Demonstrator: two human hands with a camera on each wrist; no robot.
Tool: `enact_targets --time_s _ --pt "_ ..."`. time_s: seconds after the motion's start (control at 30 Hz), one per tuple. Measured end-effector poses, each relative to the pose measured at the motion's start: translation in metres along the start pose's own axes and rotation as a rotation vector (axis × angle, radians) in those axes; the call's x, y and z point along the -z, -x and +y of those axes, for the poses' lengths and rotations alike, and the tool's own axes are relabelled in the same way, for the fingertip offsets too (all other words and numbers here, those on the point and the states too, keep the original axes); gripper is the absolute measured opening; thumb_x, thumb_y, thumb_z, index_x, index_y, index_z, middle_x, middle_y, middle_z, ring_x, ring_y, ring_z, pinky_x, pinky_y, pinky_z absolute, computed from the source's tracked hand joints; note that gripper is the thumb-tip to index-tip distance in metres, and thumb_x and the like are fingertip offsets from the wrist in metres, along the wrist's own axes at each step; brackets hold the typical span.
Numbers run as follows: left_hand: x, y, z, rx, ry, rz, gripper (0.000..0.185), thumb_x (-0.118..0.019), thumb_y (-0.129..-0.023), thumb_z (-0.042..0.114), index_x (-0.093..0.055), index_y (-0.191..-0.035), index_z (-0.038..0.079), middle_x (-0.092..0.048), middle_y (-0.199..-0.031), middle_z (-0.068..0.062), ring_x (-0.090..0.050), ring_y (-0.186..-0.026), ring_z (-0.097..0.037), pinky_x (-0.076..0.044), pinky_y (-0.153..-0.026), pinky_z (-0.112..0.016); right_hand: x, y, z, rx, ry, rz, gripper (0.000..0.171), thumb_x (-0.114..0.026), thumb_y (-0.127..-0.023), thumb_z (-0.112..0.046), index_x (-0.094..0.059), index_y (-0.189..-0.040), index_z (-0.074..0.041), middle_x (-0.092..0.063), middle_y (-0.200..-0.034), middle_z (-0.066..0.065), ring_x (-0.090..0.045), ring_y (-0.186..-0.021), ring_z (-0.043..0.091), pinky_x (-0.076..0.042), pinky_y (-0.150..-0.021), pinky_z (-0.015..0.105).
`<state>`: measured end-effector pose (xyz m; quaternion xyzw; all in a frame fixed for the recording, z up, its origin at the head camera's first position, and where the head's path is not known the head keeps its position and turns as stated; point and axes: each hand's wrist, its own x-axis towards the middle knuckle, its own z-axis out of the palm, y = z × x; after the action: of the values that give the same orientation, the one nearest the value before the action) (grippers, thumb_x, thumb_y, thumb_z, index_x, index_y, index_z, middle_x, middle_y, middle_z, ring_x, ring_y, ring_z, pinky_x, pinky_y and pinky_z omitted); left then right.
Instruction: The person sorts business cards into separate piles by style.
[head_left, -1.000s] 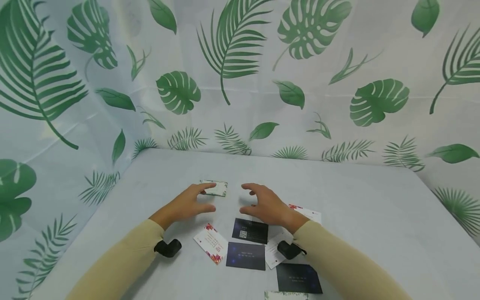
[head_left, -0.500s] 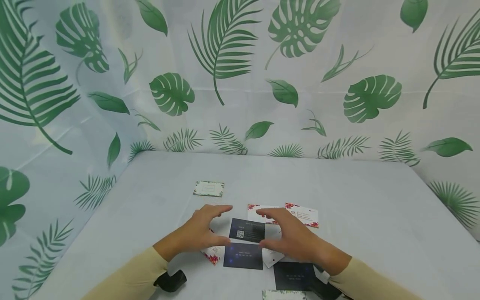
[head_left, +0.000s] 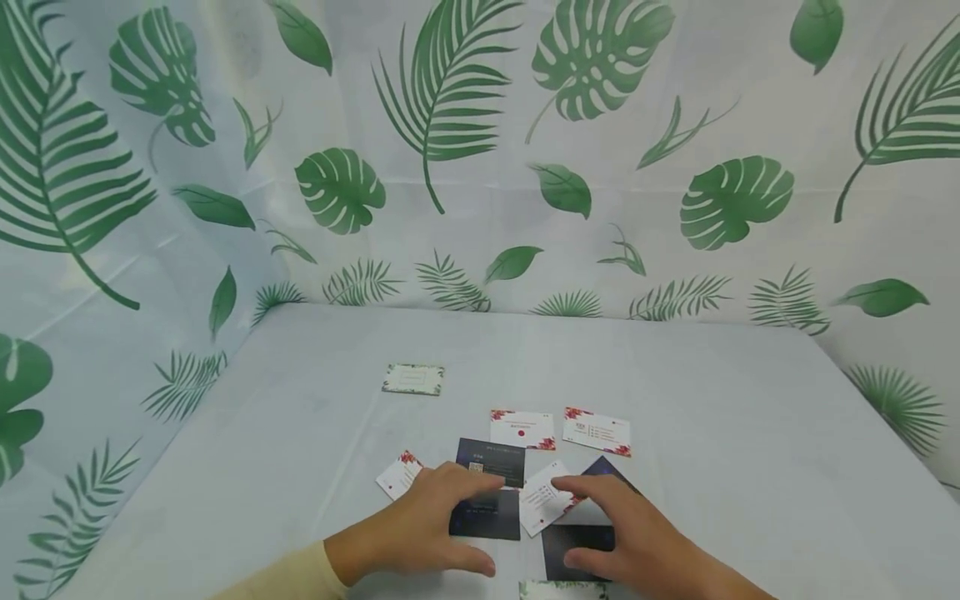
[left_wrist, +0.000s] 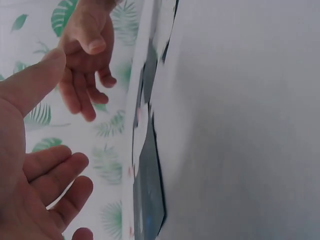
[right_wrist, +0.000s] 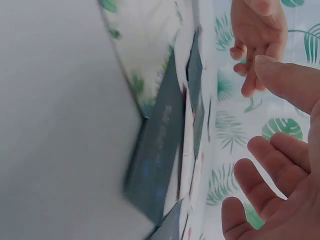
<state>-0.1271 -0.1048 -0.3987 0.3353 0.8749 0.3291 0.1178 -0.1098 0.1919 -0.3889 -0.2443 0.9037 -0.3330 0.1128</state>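
Business cards lie scattered on a pale grey table (head_left: 712, 433). My left hand (head_left: 450, 523) hovers with relaxed, spread fingers over a dark card (head_left: 491, 517). My right hand (head_left: 611, 521) hovers the same way over another dark card (head_left: 573, 546), its fingertips near a white red-flowered card (head_left: 542, 500). Neither hand holds anything. The left wrist view shows the left hand (left_wrist: 35, 165) off the table, facing the right hand (left_wrist: 82, 55). In the right wrist view the right hand (right_wrist: 285, 170) is above a dark card (right_wrist: 160, 145).
A green-bordered white card (head_left: 412, 379) lies alone farther back. Two flowered cards (head_left: 522, 429) (head_left: 597, 432), a third (head_left: 397, 475) and a dark card (head_left: 491, 457) lie beyond the hands. A leaf-print card (head_left: 562, 590) sits at the near edge. Leaf-print curtains (head_left: 480, 167) wall the table.
Both hands drew back from the far green-bordered card toward me and now hover low over the near cluster of cards. That card stays where it lay.
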Motion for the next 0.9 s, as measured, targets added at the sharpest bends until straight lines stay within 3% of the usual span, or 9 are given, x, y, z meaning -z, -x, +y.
enact_targets --time_s 0.13,0.23,0.47,0.53,0.67,0.77,0.9 --pt "-0.009 -0.001 0.008 -0.047 -0.002 0.010 0.076 -0.084 -0.078 0.047 -0.056 -0.142 0.017 -0.057 -0.135 0.012 -0.047 -0.121 -0.007 -0.035 -0.101 -0.044 -0.004 0.010 0.007 -0.096 -0.051 -0.048 0.074 -0.085 -0.078 -0.037 -0.053 -0.143 -0.020 -0.054 -0.134 0.008 -0.053 -0.116 0.033 -0.049 -0.089 0.059" --pt "-0.014 -0.002 0.012 -0.091 -0.011 0.006 0.072 -0.084 -0.078 0.046 -0.059 -0.140 0.017 -0.059 -0.132 0.012 -0.049 -0.116 -0.005 -0.039 -0.098 -0.037 -0.010 0.019 0.013 -0.097 -0.057 -0.057 0.075 -0.087 -0.076 -0.036 -0.053 -0.142 -0.018 -0.054 -0.134 0.010 -0.053 -0.116 0.036 -0.047 -0.088 0.063" --pt "-0.030 -0.004 0.013 -0.170 -0.072 -0.034 0.062 -0.086 -0.077 0.041 -0.067 -0.131 0.018 -0.065 -0.126 0.014 -0.050 -0.106 0.000 -0.037 -0.082 -0.024 -0.021 0.033 0.030 0.022 0.001 -0.086 0.070 -0.083 -0.080 -0.045 -0.058 -0.137 -0.015 -0.057 -0.128 -0.005 -0.052 -0.111 0.009 -0.050 -0.092 0.032" --pt "-0.033 -0.005 0.013 -0.150 -0.085 -0.067 0.061 -0.088 -0.075 0.040 -0.068 -0.129 0.021 -0.066 -0.123 0.014 -0.050 -0.105 0.000 -0.036 -0.081 -0.024 -0.023 0.034 0.033 0.040 -0.024 -0.102 0.065 -0.081 -0.081 -0.044 -0.060 -0.135 -0.014 -0.059 -0.127 -0.006 -0.051 -0.109 0.007 -0.049 -0.091 0.029" --pt "-0.038 -0.010 0.016 -0.032 -0.054 -0.175 0.057 -0.089 -0.075 0.035 -0.069 -0.127 0.026 -0.064 -0.118 0.017 -0.049 -0.104 0.001 -0.036 -0.083 -0.027 -0.027 0.034 0.039 0.050 -0.035 -0.134 0.054 -0.078 -0.085 -0.042 -0.063 -0.130 -0.015 -0.060 -0.122 -0.010 -0.051 -0.103 0.007 -0.049 -0.088 0.028" --pt "-0.041 -0.012 0.019 0.036 -0.037 -0.226 0.055 -0.089 -0.076 0.032 -0.069 -0.127 0.029 -0.062 -0.114 0.020 -0.048 -0.102 0.003 -0.036 -0.084 -0.025 -0.032 0.033 0.041 -0.004 -0.002 -0.164 0.049 -0.078 -0.086 -0.041 -0.066 -0.126 -0.016 -0.061 -0.116 -0.013 -0.050 -0.099 0.006 -0.048 -0.086 0.030" --pt "-0.043 -0.011 0.019 0.036 -0.034 -0.239 0.052 -0.087 -0.078 0.029 -0.070 -0.127 0.027 -0.062 -0.112 0.021 -0.048 -0.100 0.003 -0.036 -0.081 -0.024 -0.037 0.032 0.043 -0.107 0.030 -0.198 0.042 -0.078 -0.085 -0.042 -0.070 -0.120 -0.018 -0.058 -0.105 -0.020 -0.047 -0.094 0.006 -0.048 -0.084 0.031"
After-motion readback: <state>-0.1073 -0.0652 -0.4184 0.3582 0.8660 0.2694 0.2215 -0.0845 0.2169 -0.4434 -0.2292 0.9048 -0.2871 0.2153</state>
